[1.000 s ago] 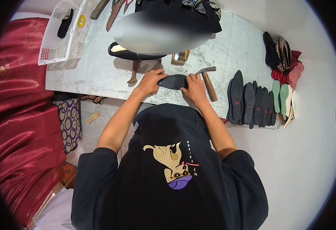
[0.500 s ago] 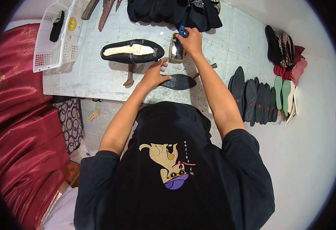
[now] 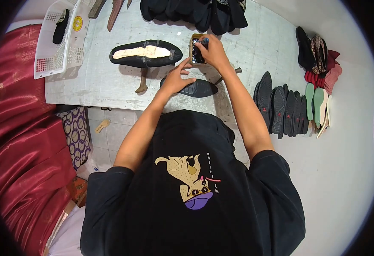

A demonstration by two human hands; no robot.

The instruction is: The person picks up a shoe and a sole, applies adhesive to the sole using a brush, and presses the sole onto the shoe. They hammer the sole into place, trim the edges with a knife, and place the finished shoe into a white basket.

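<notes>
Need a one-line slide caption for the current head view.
Left hand over a black shoe sole; right hand gripping a blue-topped tool at an open container.

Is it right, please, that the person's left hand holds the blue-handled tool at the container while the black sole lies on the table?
Not quite: the head view shows the right hand, not the left hand, holding the blue-handled tool at the container while the black sole lies on the table.

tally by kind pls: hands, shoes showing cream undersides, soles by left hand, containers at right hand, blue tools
Left hand and right hand: 2
Black shoe with cream underside: 1
Flat black sole: 1
Rectangular dark-filled container: 1
Blue-handled tool: 1
Total: 6
</notes>
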